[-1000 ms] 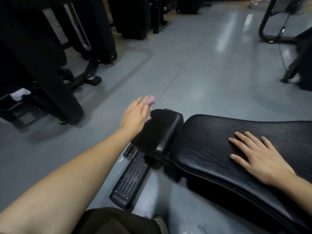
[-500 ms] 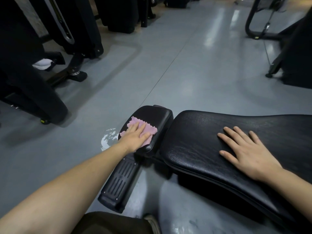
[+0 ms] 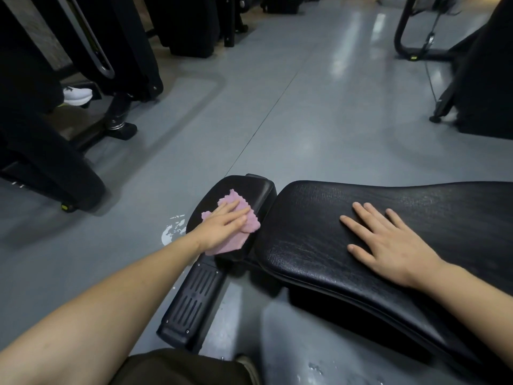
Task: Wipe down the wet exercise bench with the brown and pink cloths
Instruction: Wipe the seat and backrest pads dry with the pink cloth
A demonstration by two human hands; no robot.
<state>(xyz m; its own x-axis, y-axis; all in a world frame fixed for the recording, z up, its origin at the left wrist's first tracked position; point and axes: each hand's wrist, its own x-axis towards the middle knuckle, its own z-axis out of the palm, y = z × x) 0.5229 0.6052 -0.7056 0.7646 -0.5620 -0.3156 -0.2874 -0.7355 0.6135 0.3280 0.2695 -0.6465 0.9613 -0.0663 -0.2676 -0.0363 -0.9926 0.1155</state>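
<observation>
The exercise bench (image 3: 347,245) runs lengthwise from my left toward my right, its long back pad stretching off the right edge of view so I cannot see where it ends, and its small seat pad (image 3: 249,190) sitting at the left end, tilted a little and angled toward the grey floor (image 3: 305,107). The underside and frame are mostly lost in shadow beneath the padding; only a ribbed black foot plate (image 3: 194,298) shows below the seat pad. The upholstery is black with a creased, leathery grain that catches a dull shine. My left hand (image 3: 222,226) lies with fingers straight, pressing the pink cloth (image 3: 236,234) flat on the seat pad; the cloth is rumpled with a scalloped edge, partly covered by my palm. My right hand (image 3: 388,245) rests spread wide, palm down, on the back pad, holding nothing. I see no brown cloth from here
</observation>
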